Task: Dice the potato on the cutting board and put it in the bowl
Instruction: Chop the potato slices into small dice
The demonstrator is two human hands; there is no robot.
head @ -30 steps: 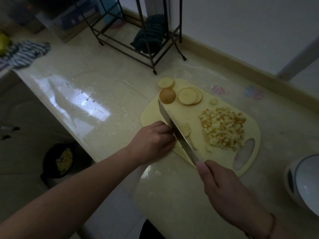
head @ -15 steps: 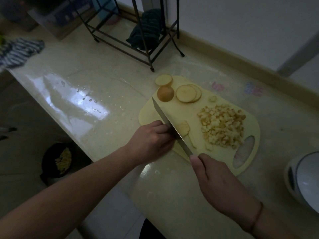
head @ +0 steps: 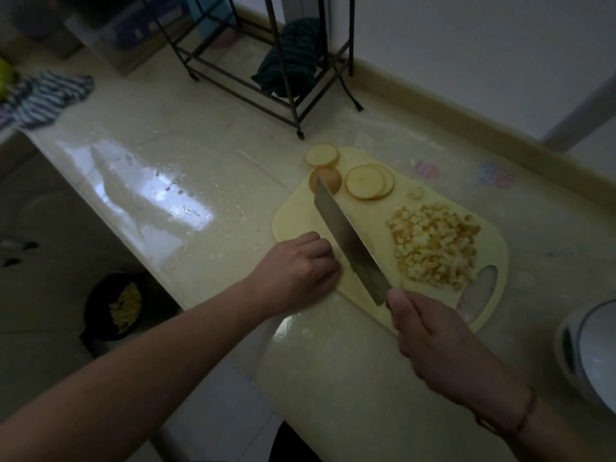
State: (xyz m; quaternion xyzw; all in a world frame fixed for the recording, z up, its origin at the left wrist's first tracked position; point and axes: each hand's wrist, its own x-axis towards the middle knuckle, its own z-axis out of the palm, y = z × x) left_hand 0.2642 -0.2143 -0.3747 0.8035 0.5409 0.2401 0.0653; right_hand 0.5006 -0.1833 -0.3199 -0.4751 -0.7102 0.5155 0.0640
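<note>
A pale yellow cutting board (head: pixel 300 215) lies on the counter. On its far end sit round potato slices (head: pixel 366 181), a single slice (head: pixel 322 155) and a brown potato end (head: pixel 330 179). A heap of diced potato (head: pixel 435 245) fills the board's right part. My right hand (head: pixel 433 341) grips the handle of a knife (head: pixel 350 243) whose blade slants across the board. My left hand (head: pixel 300 268) rests curled at the board's near left, fingers against the blade's left side; the piece under them is hidden. The white bowl (head: pixel 590 348) stands at the right edge.
A black wire rack (head: pixel 293 95) with a dark cloth stands behind the board. A striped cloth (head: pixel 43 98) lies far left on the counter. Below the counter's left edge sits a dark bin (head: pixel 116 308) holding peelings. The counter's near edge runs diagonally under my arms.
The knife blade has swung so its tip now reaches the brown potato end. The cut strips seen right of the blade before are now hidden by it. My left hand stays put.
</note>
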